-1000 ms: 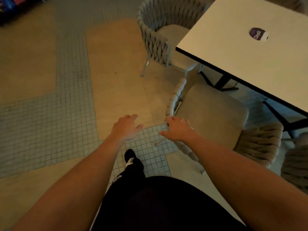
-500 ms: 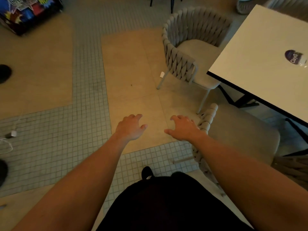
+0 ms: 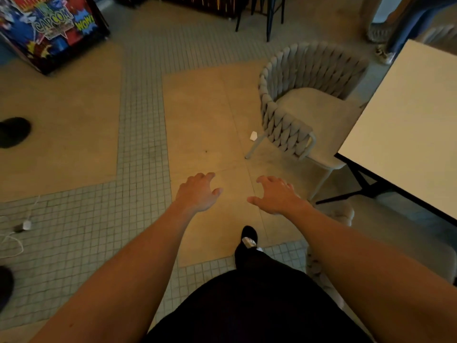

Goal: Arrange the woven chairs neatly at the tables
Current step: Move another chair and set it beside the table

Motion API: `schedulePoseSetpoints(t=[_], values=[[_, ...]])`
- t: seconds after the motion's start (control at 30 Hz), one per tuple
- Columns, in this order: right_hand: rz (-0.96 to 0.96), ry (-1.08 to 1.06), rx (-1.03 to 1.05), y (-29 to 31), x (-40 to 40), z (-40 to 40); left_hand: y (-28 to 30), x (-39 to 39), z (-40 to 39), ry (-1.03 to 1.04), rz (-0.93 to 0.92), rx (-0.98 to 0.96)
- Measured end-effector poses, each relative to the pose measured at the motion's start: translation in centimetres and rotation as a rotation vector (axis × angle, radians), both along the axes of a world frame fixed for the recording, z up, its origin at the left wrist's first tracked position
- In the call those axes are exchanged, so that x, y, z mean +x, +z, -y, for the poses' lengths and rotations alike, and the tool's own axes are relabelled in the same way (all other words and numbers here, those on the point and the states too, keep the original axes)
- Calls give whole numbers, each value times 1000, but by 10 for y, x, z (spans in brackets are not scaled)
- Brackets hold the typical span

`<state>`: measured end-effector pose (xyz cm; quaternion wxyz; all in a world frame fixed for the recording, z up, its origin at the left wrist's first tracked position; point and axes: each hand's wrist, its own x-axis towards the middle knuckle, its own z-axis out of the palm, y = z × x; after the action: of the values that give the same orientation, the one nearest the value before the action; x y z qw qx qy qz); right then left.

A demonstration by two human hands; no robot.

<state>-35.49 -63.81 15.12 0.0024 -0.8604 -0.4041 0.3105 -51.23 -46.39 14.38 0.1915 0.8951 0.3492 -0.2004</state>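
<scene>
Underfoot, the floor (image 3: 74,100) is the largest thing here, tan slabs cut by bands of small grey-green square tiles, and both bare arms reach out over it. Next in size, the pale cream rectangular bench (image 3: 405,125) with a dark edge and black legs fills the right side, one corner pointing toward the person. At that corner stands the grey woven rope-backed chair with a padded seat (image 3: 291,115), upright, its seat partly under the bench's edge but turned at an angle rather than square to it; its curved back faces left and away. It lies ahead and to the right of the hands, well apart from both, and the right hand is the nearer. A second grey padded chair (image 3: 405,243) sits low at the right, mostly hidden behind the right forearm. The colourful printed cabinet (image 3: 52,28) stands far left at the top. The left hand (image 3: 197,194) and right hand (image 3: 275,195) hover palm-down over the floor, fingers spread and loosely curved, holding nothing. A small white scrap (image 3: 253,136) lies just beside the woven chair's rear leg. No containers are in view
</scene>
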Motion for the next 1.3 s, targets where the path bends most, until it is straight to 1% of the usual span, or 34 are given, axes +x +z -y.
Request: schedulePoseSetpoints(t=[0.2,0.33,0.5,0.67,0.83,0.93,1.03,1.17,1.3], values=[[17,42,-29,-4,68,-63,-1,63,-68,35,8,-17],[41,63,-32,-4,111,-101,-2,100,-99,44,0,-27],[14,71,-37,-8,156,-145,-1,150,-140,36,-17,-32],[-16,50,-42,-16,199,-197,-8,200,-202,7,-21,-41],[16,-41,-17,-27,240,-263,-12,253,-284,-74,-15,-48],[6,-127,-8,-31,264,-308,-11,290,-340,-149,-48,-40],[11,-194,-5,-31,282,-342,-5,321,-379,-212,-65,-50],[15,-300,19,-28,311,-382,2,370,-426,-325,-73,-62],[16,-395,18,-28,341,-401,9,424,-450,-447,-77,-44]])
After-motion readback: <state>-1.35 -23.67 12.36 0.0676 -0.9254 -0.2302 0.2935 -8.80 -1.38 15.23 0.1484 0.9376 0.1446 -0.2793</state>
